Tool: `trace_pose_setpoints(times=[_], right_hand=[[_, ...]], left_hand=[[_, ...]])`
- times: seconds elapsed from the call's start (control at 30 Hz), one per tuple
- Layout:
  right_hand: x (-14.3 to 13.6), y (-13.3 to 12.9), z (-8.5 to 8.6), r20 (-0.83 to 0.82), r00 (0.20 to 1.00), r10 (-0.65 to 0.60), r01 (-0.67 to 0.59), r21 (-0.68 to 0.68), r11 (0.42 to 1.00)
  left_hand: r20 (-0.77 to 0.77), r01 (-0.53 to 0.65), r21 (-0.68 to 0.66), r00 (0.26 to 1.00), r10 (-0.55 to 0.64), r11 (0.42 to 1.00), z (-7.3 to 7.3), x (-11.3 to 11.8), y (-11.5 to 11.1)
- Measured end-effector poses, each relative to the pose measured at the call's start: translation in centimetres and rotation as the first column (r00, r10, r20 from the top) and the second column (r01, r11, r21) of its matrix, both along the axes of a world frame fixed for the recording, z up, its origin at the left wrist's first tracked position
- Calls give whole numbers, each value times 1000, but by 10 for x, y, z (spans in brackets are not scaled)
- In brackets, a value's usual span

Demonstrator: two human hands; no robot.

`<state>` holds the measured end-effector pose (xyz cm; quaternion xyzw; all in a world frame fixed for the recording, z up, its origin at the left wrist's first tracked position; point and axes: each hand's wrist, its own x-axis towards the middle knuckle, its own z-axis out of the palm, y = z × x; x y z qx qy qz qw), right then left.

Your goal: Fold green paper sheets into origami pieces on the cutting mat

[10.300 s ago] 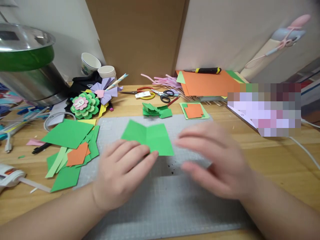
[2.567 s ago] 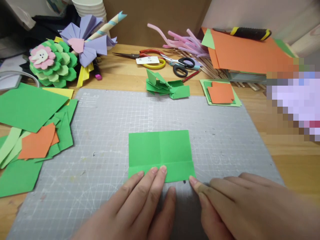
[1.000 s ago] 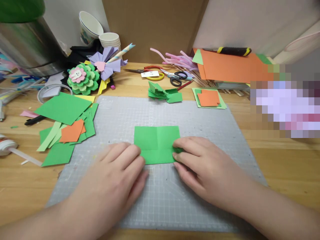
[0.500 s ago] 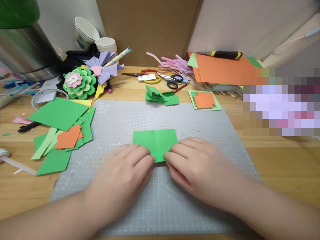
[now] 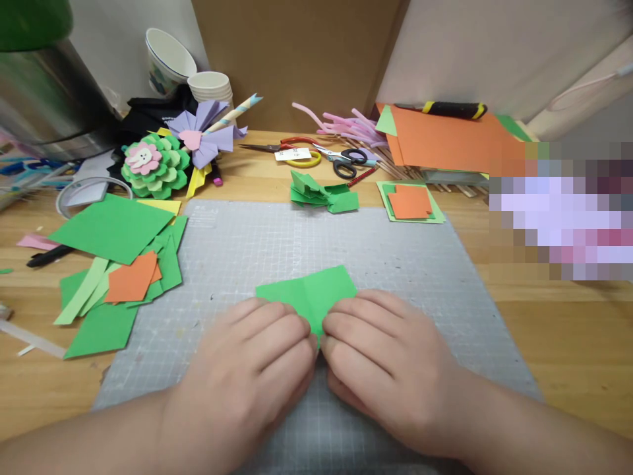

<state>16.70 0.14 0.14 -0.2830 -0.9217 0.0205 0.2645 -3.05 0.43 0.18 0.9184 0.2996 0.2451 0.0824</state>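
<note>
A green paper [image 5: 311, 293] with a crease down its middle lies tilted over the grey cutting mat [image 5: 227, 244]. My left hand [image 5: 257, 363] grips its lower left part, fingers curled together. On the lower right part, my right hand [image 5: 386, 356] is closed in the same way. The fingertips of both hands nearly meet at the paper's near edge, which they partly hide. Beyond it, at the mat's far edge, sit folded green paper pieces [image 5: 321, 193].
Green paper sheets [image 5: 113, 227] and orange scraps [image 5: 131, 278] are piled at left. Behind lie a green paper flower [image 5: 165, 168], scissors [image 5: 346, 161] and pink straws [image 5: 349, 125]. Orange sheets [image 5: 435, 142] with a cutter [image 5: 457, 109] on top and small stacked squares [image 5: 410, 201] are at right.
Both hands have come closer together and slightly nearer to me. The green paper has shifted nearer too, and its far edge now slants instead of lying straight.
</note>
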Motion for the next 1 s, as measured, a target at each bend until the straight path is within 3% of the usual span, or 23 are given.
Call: trace_pose_setpoints(times=[0.17,0.37,0.53,0.67,0.77,0.87,1.0], right_hand=[[8,-1,5,-49,999,20,-18,58,998],[26,7,14,52,995,81,-81,-8,997],[50,19,18,67,997,38,-39,10,999],[66,33,26,-11,995,-103,104,57,993],[62,32,31,-133,980,-145,146,0,989],[43,20,28,-123,992,-35,17,-139,990],[22,6,15,-69,997,22,-25,-38,999]], left_hand=[[44,83,93,995,-87,992,9,-5,-4],[42,59,91,997,-63,994,10,-7,-4],[50,26,144,998,-33,989,17,-8,1],[103,-47,150,994,32,988,22,-8,1],[97,-29,130,995,16,991,23,-9,0],[87,-6,118,996,-4,993,22,-8,-1],[104,-8,145,995,-8,989,17,-7,0]])
